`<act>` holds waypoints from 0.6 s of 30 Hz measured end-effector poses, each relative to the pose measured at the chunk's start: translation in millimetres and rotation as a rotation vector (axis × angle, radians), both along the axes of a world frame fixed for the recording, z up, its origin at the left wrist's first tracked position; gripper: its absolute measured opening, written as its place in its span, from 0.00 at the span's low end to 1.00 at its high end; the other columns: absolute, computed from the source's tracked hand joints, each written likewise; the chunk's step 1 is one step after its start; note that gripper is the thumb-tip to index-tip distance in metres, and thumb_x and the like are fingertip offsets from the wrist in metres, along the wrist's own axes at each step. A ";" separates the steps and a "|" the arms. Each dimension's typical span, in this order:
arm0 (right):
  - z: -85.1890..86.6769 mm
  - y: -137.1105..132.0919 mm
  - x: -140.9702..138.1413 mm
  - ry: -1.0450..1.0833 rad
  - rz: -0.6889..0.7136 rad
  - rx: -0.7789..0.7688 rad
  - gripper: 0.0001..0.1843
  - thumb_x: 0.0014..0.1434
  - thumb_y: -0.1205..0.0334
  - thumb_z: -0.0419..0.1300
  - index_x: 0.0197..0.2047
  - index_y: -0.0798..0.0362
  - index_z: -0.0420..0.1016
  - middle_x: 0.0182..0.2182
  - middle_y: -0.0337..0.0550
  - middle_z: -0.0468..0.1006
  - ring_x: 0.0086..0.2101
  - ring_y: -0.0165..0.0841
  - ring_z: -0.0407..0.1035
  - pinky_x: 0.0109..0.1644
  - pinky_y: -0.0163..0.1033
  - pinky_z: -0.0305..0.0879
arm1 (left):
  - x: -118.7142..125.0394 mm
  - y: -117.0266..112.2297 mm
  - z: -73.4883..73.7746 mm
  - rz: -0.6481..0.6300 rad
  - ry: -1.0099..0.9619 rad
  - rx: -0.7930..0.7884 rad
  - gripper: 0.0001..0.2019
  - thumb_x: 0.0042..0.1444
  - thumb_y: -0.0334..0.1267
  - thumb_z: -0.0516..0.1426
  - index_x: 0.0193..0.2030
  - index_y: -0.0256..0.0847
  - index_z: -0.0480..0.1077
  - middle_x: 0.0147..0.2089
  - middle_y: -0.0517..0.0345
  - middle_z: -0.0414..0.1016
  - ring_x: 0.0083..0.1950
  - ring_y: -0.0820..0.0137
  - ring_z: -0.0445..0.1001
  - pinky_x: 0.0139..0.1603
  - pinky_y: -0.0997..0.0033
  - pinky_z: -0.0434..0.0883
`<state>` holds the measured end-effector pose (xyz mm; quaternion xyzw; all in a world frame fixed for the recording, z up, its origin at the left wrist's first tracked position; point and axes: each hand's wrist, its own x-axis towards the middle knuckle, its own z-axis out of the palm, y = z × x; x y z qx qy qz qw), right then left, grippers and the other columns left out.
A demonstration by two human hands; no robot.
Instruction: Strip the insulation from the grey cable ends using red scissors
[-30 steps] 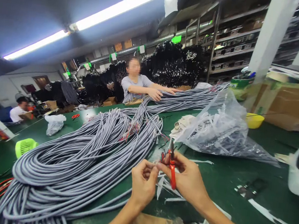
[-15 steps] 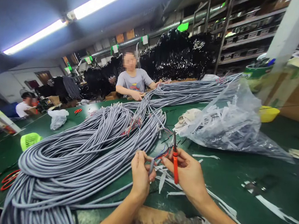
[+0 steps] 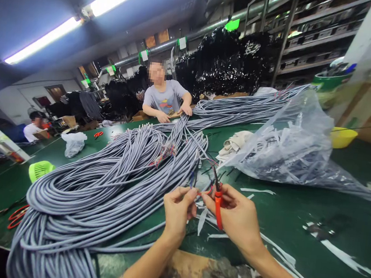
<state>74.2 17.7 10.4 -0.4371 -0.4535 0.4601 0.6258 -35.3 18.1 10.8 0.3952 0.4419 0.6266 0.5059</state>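
My left hand (image 3: 177, 211) is closed, thumb and fingers pinching thin coloured wires (image 3: 211, 189) at the end of a grey cable; the cable end itself is mostly hidden by the fingers. Close beside it, my right hand (image 3: 239, 217) is wrapped round red-handled pliers (image 3: 218, 206), their dark jaws pointing up and away. The right thumb and forefinger also reach the red wire between the two hands. A large coiled bundle of grey cables (image 3: 100, 192) lies to the left, with bare coloured wire ends (image 3: 166, 152) in its middle.
A clear plastic bag of white scraps (image 3: 286, 154) sits at right beside a crumpled cloth (image 3: 234, 145). White strips (image 3: 280, 250) lie on the green table (image 3: 297, 212). Red-handled scissors (image 3: 17, 216) and a green basket (image 3: 40, 171) are left. A co-worker (image 3: 166, 97) sits opposite, touching cables.
My left fingers have shifted from the grey cable end up to the wires, drawing closer to my right fingers. The co-worker's hand has moved onto the cables. The view has shifted slightly.
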 end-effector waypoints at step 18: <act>2.3 12.4 9.7 0.032 0.054 -0.116 0.25 0.28 0.45 0.69 0.20 0.53 0.64 0.16 0.35 0.68 0.18 0.27 0.63 0.23 0.34 0.62 | -9.5 1.5 6.9 -0.215 -0.007 0.024 0.20 0.41 0.49 0.65 0.30 0.38 0.62 0.19 0.68 0.67 0.11 0.82 0.60 0.10 0.85 0.56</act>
